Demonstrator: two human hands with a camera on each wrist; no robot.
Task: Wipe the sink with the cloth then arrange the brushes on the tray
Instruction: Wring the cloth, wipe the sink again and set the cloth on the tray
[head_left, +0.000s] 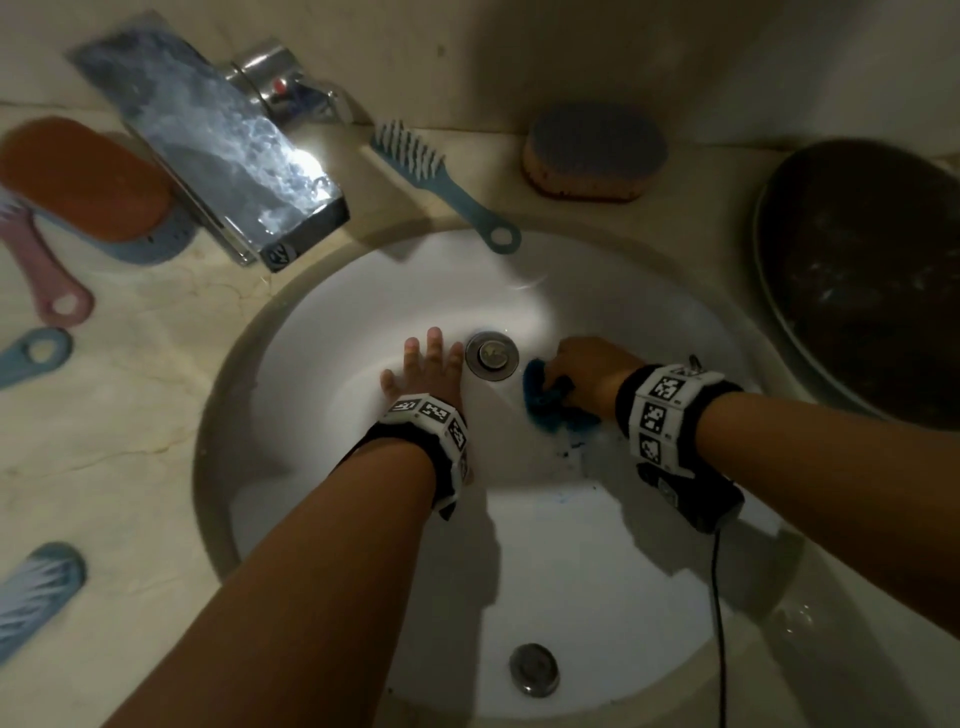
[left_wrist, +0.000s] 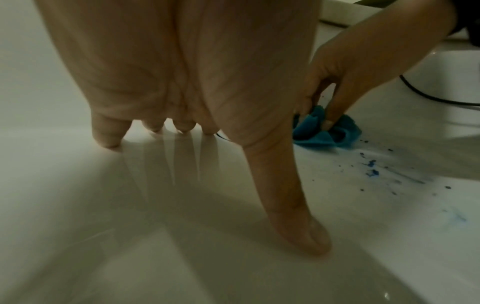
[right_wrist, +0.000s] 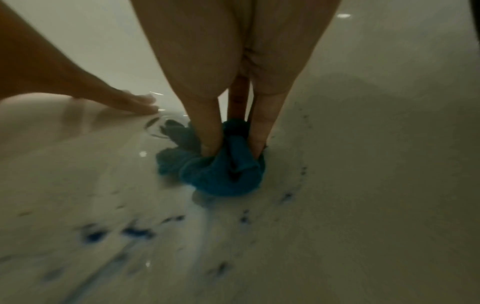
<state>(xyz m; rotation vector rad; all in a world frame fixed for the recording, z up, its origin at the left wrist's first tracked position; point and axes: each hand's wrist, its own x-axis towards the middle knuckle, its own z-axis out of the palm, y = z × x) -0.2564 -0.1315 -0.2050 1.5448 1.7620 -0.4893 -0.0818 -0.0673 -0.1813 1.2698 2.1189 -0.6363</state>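
While the right hand (head_left: 587, 371) pinches a bunched blue cloth (head_left: 545, 397) against the white sink (head_left: 597, 545), its fingers (right_wrist: 210, 131) are curled down into the folds, with the cloth gathered under and between the fingertips. Just left of those fingers sits the metal drain (head_left: 492, 354), and beyond it the left hand (head_left: 423, 371) lies flat on the basin, fingers (left_wrist: 106, 131) straight and spread, tips pressed to the porcelain, holding nothing; its thumb (left_wrist: 293, 216) also touches the surface. Blue specks and smears (left_wrist: 372, 170) dot the basin on the near side of the right hand's fingers. A metal overflow cap (head_left: 534, 669) sits in the near wall of the sink, well behind both wrists.

Far ahead of the fingertips, on the counter, a blue brush (head_left: 441, 179) lies with its looped handle end at the sink rim, and an oval sponge (head_left: 595, 150) rests right of it. A chrome faucet (head_left: 208, 140) juts over the rim ahead and left of the left fingers. Farther left lie an orange brush (head_left: 85, 179), a pink handle (head_left: 47, 270) and 2 more blue brushes (head_left: 34, 356) (head_left: 36, 592). A dark round tray (head_left: 867, 275) sits right of the right hand.
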